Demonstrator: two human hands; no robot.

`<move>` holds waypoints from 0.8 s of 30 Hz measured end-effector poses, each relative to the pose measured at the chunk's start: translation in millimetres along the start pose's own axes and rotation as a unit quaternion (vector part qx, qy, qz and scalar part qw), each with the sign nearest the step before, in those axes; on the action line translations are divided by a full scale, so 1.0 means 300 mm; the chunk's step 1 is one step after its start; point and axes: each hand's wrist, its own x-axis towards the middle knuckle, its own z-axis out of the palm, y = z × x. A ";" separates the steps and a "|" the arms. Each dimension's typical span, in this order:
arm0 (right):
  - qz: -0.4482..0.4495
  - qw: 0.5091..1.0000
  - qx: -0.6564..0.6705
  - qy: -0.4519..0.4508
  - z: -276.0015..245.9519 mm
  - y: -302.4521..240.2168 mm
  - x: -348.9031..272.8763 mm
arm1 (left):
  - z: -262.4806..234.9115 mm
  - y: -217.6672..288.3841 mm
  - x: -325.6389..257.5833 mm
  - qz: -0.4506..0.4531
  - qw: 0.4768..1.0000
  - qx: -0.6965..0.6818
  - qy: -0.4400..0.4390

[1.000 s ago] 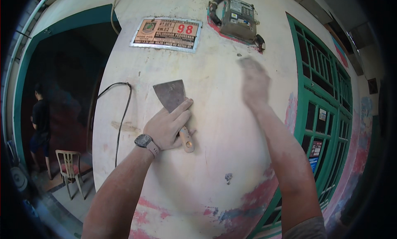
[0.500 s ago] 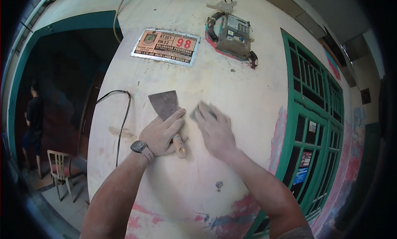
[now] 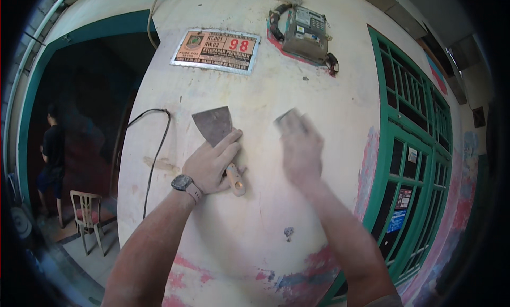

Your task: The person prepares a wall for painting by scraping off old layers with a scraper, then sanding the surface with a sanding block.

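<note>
so the wall (image 3: 265, 216) bows out in this fisheye view, its left edge running along the teal doorway frame (image 3: 95, 24) and its right edge along the green window frame (image 3: 394, 129). plain pale surface stretches from the right hand (image 3: 303, 153) to that green frame, so there's sideways room.

left hand (image 3: 211, 166) has its fingers bunched together, gripping a putty knife (image 3: 214, 127) by the handle, blade up, near mid-wall. right hand is blurry but looks closed over a dark flat pad (image 3: 287, 119), near the knife's right side.

the boxy electricity meter (image 3: 305, 33) has a keypad on its face. it's in the way up top, along with the metal-edged plaque (image 3: 215, 49). black cable (image 3: 162, 142) hangs left of the knife. wooden chair (image 3: 85, 209) and another person (image 3: 53, 150) are past the doorway.
</note>
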 end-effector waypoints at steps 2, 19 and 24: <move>-0.026 0.997 0.052 -0.058 -0.075 -0.073 -0.161 | 0.000 0.002 -0.003 -0.004 1.000 -0.001 -0.004; 0.071 0.997 0.027 -0.008 -0.025 0.047 -0.133 | 0.013 0.012 -0.020 -0.040 0.999 0.018 -0.012; -0.124 0.975 0.146 -0.112 -0.171 0.027 -0.397 | 0.003 0.009 -0.012 -0.016 1.000 0.012 0.010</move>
